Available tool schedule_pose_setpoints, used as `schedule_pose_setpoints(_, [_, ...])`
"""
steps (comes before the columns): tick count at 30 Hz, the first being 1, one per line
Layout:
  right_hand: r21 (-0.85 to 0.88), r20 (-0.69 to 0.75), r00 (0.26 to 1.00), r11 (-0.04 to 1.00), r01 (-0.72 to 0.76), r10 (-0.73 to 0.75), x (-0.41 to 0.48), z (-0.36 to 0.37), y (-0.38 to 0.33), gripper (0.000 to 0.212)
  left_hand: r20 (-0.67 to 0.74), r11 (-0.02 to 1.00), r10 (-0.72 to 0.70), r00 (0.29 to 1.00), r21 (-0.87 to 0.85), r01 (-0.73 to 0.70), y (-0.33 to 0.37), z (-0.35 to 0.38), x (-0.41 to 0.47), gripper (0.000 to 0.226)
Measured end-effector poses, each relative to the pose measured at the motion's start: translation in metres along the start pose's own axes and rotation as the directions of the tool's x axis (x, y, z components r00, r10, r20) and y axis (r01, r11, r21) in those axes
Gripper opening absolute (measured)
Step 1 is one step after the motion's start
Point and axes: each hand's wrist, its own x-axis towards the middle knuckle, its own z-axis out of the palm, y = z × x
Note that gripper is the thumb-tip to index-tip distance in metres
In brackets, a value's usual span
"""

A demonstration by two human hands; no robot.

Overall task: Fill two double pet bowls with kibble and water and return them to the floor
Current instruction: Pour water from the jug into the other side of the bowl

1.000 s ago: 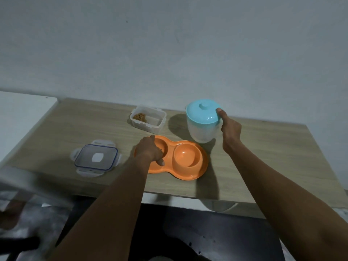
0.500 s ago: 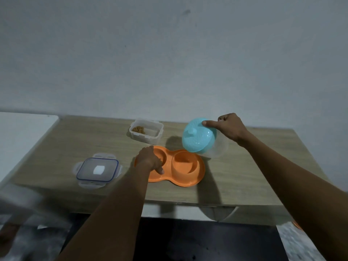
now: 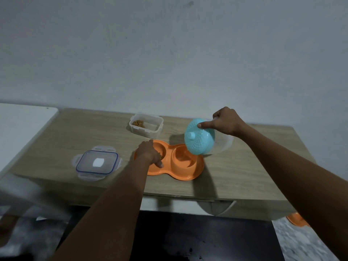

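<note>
An orange double pet bowl (image 3: 190, 171) lies on the wooden table (image 3: 244, 166). My left hand (image 3: 148, 153) rests on its left rim, over the left cup, which holds some kibble. My right hand (image 3: 226, 121) grips a translucent water jug with a light blue lid (image 3: 199, 138), tipped steeply toward me over the right cup; one finger presses on the lid. I cannot tell whether water is flowing. A clear kibble container (image 3: 146, 125) with a little kibble in one corner stands behind the bowl.
The container's blue-rimmed lid (image 3: 97, 162) lies on the table to the left. Part of a second orange bowl (image 3: 297, 220) shows on the floor under my right forearm. A white surface (image 3: 20, 129) adjoins the table's left end.
My right hand has lifted the jug from upright on the table and tipped it over the bowl's right cup. My left hand has stayed on the bowl's left side.
</note>
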Motion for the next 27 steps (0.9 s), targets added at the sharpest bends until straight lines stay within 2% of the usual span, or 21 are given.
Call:
schedule_pose_setpoints(11, [-0.094,0.033,0.999,0.995,0.029,-0.026,0.0001,-0.0003,-0.0028,0.070,0.008,1.000,-0.005,1.000,0.022,0.005,0.0002,0.0008,0.0015,0.119])
schedule_pose_setpoints(27, [-0.141,0.057,0.997,0.988,0.066,-0.058,0.0012,-0.0048,-0.0076,0.068,0.000,1.000,-0.008,1.000,-0.006,0.008,0.0006,0.0018,0.0005,0.120])
